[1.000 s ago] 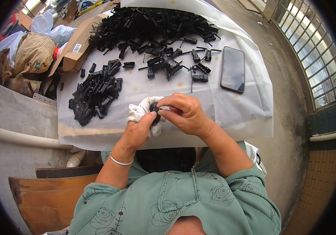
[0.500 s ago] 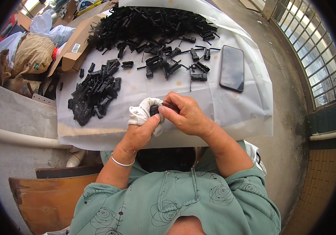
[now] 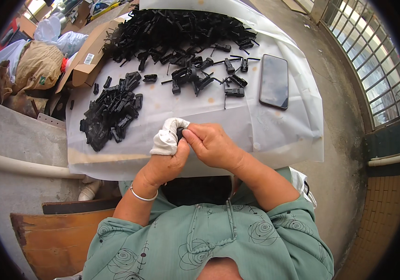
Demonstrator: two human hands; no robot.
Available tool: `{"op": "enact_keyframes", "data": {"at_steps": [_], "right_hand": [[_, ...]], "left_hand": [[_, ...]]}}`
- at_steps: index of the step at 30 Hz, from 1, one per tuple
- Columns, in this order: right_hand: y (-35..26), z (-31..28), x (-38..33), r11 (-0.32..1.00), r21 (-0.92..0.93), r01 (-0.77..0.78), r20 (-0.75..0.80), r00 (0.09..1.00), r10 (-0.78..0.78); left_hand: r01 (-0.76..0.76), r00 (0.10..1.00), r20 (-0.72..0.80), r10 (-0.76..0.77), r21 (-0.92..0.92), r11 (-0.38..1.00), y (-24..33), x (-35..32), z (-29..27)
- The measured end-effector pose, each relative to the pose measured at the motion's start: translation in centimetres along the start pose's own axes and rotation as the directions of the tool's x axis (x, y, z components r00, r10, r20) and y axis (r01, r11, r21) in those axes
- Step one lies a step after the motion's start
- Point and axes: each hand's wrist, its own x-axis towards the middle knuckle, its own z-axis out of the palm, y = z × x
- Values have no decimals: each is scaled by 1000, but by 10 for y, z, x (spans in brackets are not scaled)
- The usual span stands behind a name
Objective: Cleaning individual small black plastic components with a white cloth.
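Observation:
A small black plastic part (image 3: 180, 133) is gripped by my left hand (image 3: 166, 163), thumb pressed against it. White cloth (image 3: 164, 141) covers that hand's fingers and surrounds the part. My right hand (image 3: 215, 145) meets the left one there, its thumb and curled fingers pinching at the part's right side. Most of the part is hidden by cloth and fingers. Both hands are just above the near edge of the table. To their left lies a pile of black plastic pieces (image 3: 111, 112); beyond them, loose black pieces with thin prongs (image 3: 190, 77) are scattered.
A large heap of black pieces (image 3: 172, 28) fills the table's far side, on white plastic sheeting (image 3: 237, 121). A phone (image 3: 273, 81) lies at the right. An open cardboard box (image 3: 90, 56) and stuffed bags (image 3: 39, 63) stand at the left; a barred window (image 3: 372, 60) is at the right.
My right hand has turned and closed in against the part. The dark thing seen between its fingers before is hidden now. The cloth has shifted over my left fingers.

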Motion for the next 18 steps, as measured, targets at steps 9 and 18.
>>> {"op": "enact_keyframes", "data": {"at_steps": [9,18], "right_hand": [[-2,-27,5,891,-453,19,-192,974,-118],[27,-61,9,524,-794,-308,-270,951,150]], "left_hand": [[-103,973,-141,185,450,887,-14,11,-38],[-85,948,-239,210,444,892,-7,14,-30]]}}
